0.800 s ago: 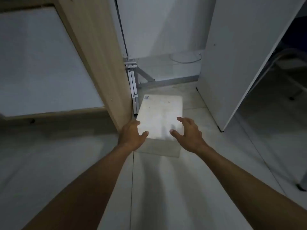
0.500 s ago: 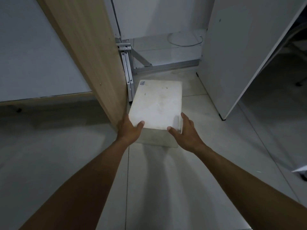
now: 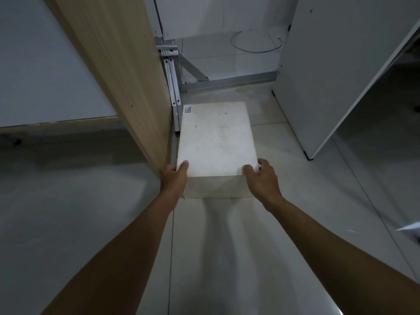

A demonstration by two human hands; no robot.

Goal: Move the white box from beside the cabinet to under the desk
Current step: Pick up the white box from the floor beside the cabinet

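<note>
Head view: our left hand (image 3: 173, 178) and right hand (image 3: 261, 179) now clamp the near corners of the white box (image 3: 216, 142), thumbs on its top. A moment ago both grips hovered spread above it, so we judge the lift can begin. The box sits on the tiled floor (image 3: 227, 246), just beside the wooden cabinet panel (image 3: 118, 71).

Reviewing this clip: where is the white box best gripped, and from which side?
At its two near corners, from the open floor side. The white box lies flat and wide, with the wooden panel tight on its left. The left hand and right hand already clasp those corners.
</note>
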